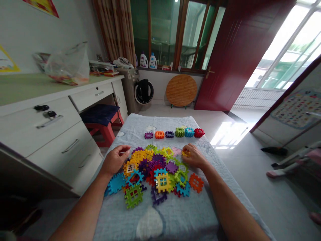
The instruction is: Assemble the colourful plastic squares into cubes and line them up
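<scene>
A heap of colourful plastic interlocking building tiles (155, 167) lies on the cloth-covered table (150, 224). My left hand (115, 161) is beside the heap's left edge, near a yellow tile (130, 167); its thumb and fingers are slightly apart and nothing shows between them. At the right of the heap, my right hand (193, 156) has its fingers curled round a yellow tile (185, 153), mostly covered by the hand. Behind the heap runs a row of tiles sorted by colour: a purple tile (148, 135), orange, dark blue, a green stack (179, 132), a blue stack (189, 132) and a red stack (199, 133).
A loose orange tile (196, 182) lies at the heap's right side. To the left stand a white desk (60, 117) with drawers and a stool (101, 115). A washing machine (130, 90) and a round wooden board (181, 90) are at the back, by a red door (225, 67).
</scene>
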`<control>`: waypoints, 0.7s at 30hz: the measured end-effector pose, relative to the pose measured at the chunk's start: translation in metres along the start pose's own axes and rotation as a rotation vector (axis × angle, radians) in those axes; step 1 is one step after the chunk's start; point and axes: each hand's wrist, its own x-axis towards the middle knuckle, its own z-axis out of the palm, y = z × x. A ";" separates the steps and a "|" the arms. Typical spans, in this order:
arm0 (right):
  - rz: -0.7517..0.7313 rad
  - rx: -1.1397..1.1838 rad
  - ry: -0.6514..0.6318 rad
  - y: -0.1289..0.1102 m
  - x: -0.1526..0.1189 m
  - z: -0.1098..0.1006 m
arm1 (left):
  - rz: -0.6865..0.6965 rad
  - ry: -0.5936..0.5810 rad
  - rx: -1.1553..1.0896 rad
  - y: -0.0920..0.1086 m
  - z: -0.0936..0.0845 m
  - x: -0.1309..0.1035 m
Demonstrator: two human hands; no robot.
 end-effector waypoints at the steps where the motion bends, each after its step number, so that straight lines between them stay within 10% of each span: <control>1: 0.007 0.023 -0.022 0.000 -0.001 -0.002 | 0.009 0.009 0.002 -0.001 0.000 0.000; 21: 0.222 0.210 0.294 0.009 -0.003 0.005 | 0.270 -0.189 0.091 0.008 0.014 -0.006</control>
